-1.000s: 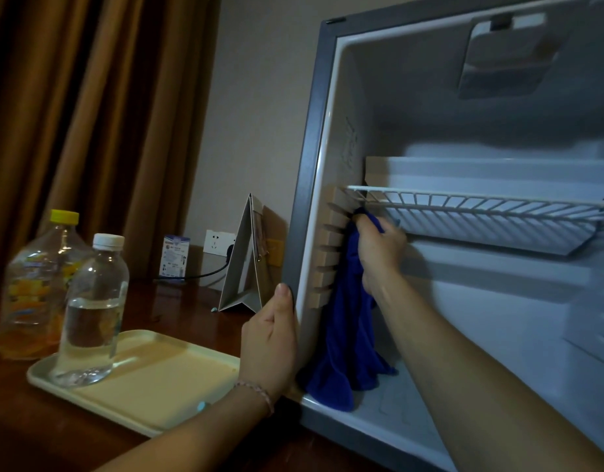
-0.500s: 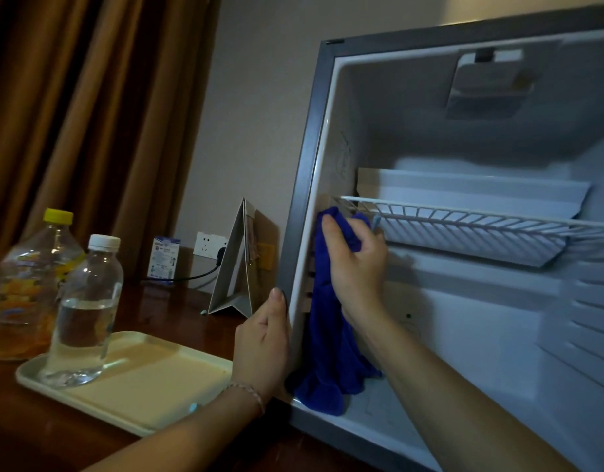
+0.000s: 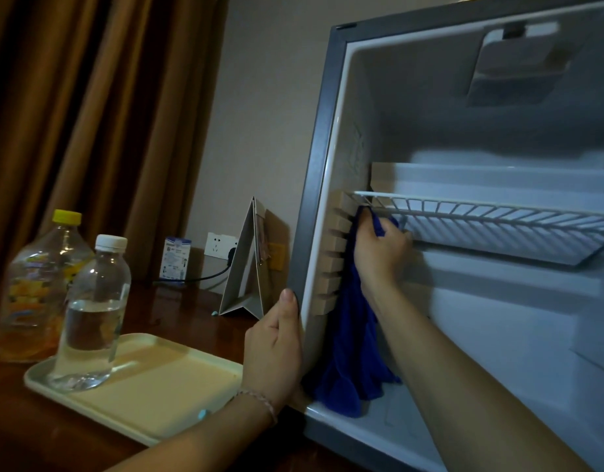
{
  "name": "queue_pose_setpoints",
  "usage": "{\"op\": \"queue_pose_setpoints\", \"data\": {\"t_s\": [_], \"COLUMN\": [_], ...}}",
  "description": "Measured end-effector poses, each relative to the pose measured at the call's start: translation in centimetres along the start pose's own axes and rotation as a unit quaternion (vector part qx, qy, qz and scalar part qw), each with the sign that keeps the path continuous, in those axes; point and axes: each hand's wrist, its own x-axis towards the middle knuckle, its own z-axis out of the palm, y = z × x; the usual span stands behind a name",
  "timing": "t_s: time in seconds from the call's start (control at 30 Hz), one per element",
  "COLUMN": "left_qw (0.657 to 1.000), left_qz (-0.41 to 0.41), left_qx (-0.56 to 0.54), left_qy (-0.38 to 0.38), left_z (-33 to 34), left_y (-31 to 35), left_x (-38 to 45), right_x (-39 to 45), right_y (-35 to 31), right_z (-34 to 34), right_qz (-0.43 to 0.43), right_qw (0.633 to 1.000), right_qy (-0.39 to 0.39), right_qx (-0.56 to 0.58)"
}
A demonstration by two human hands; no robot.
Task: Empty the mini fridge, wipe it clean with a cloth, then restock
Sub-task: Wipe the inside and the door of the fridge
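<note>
The mini fridge [image 3: 322, 137] stands open on the right, and no items are visible inside it. Across its middle runs a white wire shelf [image 3: 491, 212]. My right hand [image 3: 382, 250] grips a blue cloth [image 3: 355, 352] against the ridged left inner wall, just under the shelf's left end; the cloth hangs down to the fridge floor. My left hand [image 3: 275, 345] holds the fridge's left front edge, thumb up along the frame. On the cream tray [image 3: 164, 396] to the left stands a clear water bottle [image 3: 93, 315], with a yellow-capped juice bottle [image 3: 38, 284] behind it.
A dark wooden tabletop [image 3: 31, 434] carries the tray and fridge. A folded white card stand [image 3: 249, 260] sits beside the fridge. Behind it are a wall socket with a black cable [image 3: 219, 245] and a small blue-white box [image 3: 174, 258]. Brown curtains [image 3: 89, 114] hang at left.
My right hand, seen lower on the left wall half a second ago, has slid the cloth back up under the shelf end. My left hand has kept its hold on the frame.
</note>
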Motion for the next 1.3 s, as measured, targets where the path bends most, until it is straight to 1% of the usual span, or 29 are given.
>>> {"op": "queue_pose_setpoints", "data": {"t_s": [0.07,0.17,0.27,0.4,0.47,0.53,0.6,0.67,0.7,0.77,0.83,0.87,0.93,0.97,1.03,1.2,1.23,1.3], "left_qw": [1.000,1.000,1.000,1.000,1.000,1.000,1.000,1.000,1.000,1.000,1.000,1.000,1.000,1.000,1.000,1.000,1.000,1.000], "left_qz": [-0.006,-0.013,-0.014,0.001,0.007,0.009,0.006,0.005,0.007,0.014,0.014,0.013,0.012,0.013,0.019,0.019,0.018,0.019], "left_qx": [-0.003,-0.010,-0.007,0.001,-0.002,-0.006,-0.010,-0.011,-0.011,-0.010,-0.011,-0.012,-0.014,-0.013,-0.003,-0.002,-0.005,-0.010], "left_qy": [-0.001,-0.003,-0.012,0.000,0.004,0.002,-0.001,-0.003,-0.003,-0.003,-0.008,-0.010,-0.011,-0.012,-0.015,-0.015,-0.015,-0.014], "left_z": [0.0,0.0,-0.1,-0.2,-0.2,-0.2,-0.2,-0.2,-0.2,-0.2,-0.2,-0.3,-0.3,-0.3,-0.3,-0.4,-0.4,-0.3], "left_y": [-0.3,-0.4,-0.3,-0.2,-0.1,-0.1,-0.2,-0.1,-0.1,0.0,0.0,-0.1,-0.1,-0.2,-0.1,0.0,0.0,0.0], "left_x": [0.1,0.1,0.0,0.0,0.0,0.0,0.0,-0.1,-0.1,-0.1,-0.1,-0.1,-0.1,0.0,0.0,0.1,0.1,0.1], "right_x": [0.5,0.9,1.1,0.8,0.6,-0.1,-1.6,-3.5,-4.1,-4.2,-3.9,-3.7,-3.4,-3.4,-3.1,-2.0,-1.3,-0.2], "right_y": [0.1,0.0,-0.4,-0.1,0.4,1.4,3.3,5.1,5.7,5.7,4.6,4.0,3.0,2.6,2.5,1.9,1.8,1.0], "right_z": [0.1,0.0,0.0,-0.2,-0.3,-0.8,-1.8,-3.3,-3.9,-4.5,-4.0,-3.6,-2.4,-2.0,-1.5,-1.4,-1.2,-0.7], "right_qz": [0.003,-0.005,0.004,-0.012,-0.021,-0.023,0.001,0.039,0.053,0.073,0.075,0.073,0.068,0.062,0.054,0.033,0.030,0.052], "right_qw": [0.999,0.995,0.993,0.990,0.989,0.983,0.975,0.959,0.956,0.957,0.965,0.973,0.993,0.996,0.998,0.999,0.998,0.994], "right_qy": [0.015,0.019,0.014,0.020,0.006,-0.010,-0.036,-0.086,-0.105,-0.117,-0.095,-0.074,-0.036,-0.022,-0.011,-0.008,-0.003,0.013], "right_qx": [-0.052,-0.099,-0.114,-0.141,-0.149,-0.180,-0.218,-0.266,-0.271,-0.255,-0.233,-0.204,-0.091,-0.058,-0.029,-0.025,-0.049,-0.091]}}
